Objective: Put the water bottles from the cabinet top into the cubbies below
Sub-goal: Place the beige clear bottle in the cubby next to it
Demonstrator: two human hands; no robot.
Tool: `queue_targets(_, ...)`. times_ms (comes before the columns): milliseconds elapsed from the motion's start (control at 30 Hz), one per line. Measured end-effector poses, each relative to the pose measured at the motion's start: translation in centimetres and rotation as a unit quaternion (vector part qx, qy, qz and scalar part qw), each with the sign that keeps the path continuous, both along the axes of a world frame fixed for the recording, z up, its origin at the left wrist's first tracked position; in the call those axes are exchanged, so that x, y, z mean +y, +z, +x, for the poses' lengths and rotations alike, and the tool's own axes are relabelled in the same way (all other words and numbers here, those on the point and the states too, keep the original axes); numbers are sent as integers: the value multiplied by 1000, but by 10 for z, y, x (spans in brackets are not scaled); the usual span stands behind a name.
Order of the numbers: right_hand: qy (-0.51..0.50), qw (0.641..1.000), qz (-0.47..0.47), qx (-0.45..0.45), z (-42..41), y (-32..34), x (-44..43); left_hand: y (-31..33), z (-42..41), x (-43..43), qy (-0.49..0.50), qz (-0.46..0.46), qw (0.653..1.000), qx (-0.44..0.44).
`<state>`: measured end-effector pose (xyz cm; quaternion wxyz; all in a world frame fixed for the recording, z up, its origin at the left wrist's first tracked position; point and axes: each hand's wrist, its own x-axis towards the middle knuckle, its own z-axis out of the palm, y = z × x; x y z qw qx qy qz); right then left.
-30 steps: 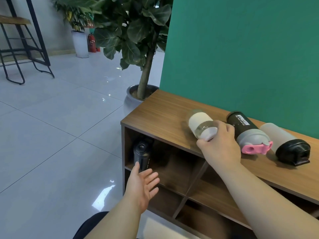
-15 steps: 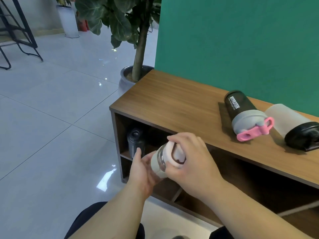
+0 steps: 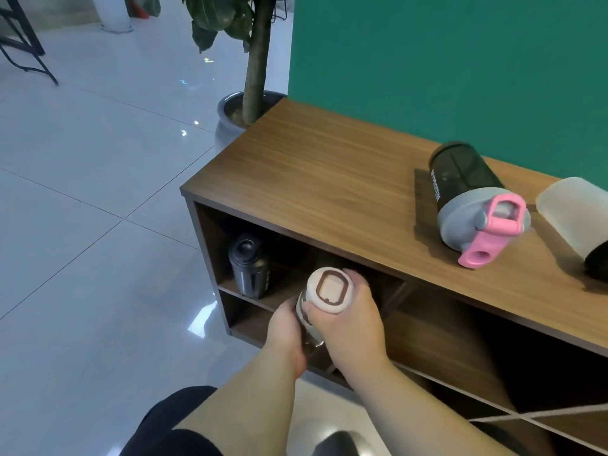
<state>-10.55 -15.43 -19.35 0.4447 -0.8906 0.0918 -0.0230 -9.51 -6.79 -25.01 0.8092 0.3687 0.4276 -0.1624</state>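
A: Where is the white bottle (image 3: 330, 292)?

B: In front of the cabinet (image 3: 316, 179), level with the upper left cubby (image 3: 296, 264), held between both hands. Its white cap with the brown ring faces up toward the camera.

A: How do the fingers sit on it?

B: The right hand (image 3: 352, 327) wraps the cap end. Its thumb presses the near side of the cap and its fingers (image 3: 357, 278) curl around the far side, so the cap lies inside that curl. The left hand (image 3: 286, 334) cups the clear body lower down from the left, fingers folded against it, with the fingertips hidden behind the bottle.

A: So both hands are closed on it?

B: Yes, both grip it; neither is spread.

A: Anything already in the cubby?

B: A black bottle (image 3: 248, 266) stands upright at the left side of that upper left cubby, just left of the held bottle and apart from it.

A: And on top?

B: A dark bottle with a grey and pink lid (image 3: 473, 205) lies on its side on the cabinet top. To its right lies a frosted bottle with a black cap (image 3: 579, 218), cut off by the frame edge.
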Motion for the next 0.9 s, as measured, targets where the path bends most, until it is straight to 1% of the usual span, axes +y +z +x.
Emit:
queue_targets(167, 9, 1000, 2, 1, 18, -17, -4, -13, 18, 1, 73, -97, 992, 36)
queue_targets(333, 9, 1000, 26, 6, 32, -23, -4, -22, 27, -5, 97, -147, 984, 25)
queue_targets(433, 15, 997, 63, 38, 44, -23, -4, -25, 32, -6, 100, -158, 982, 20)
queue_targets(533, 29, 996, 63, 57, 50, -27, -3, -30, 36, -6, 104, -151, 983, 21)
queue_targets(700, 51, 996, 46, 62, 53, -32, -2, -33, 39, -4, 101, -142, 984, 25)
queue_targets(900, 35, 995, 72, 64, 55, -35, -1, -42, 42, -3, 99, -135, 985, 26)
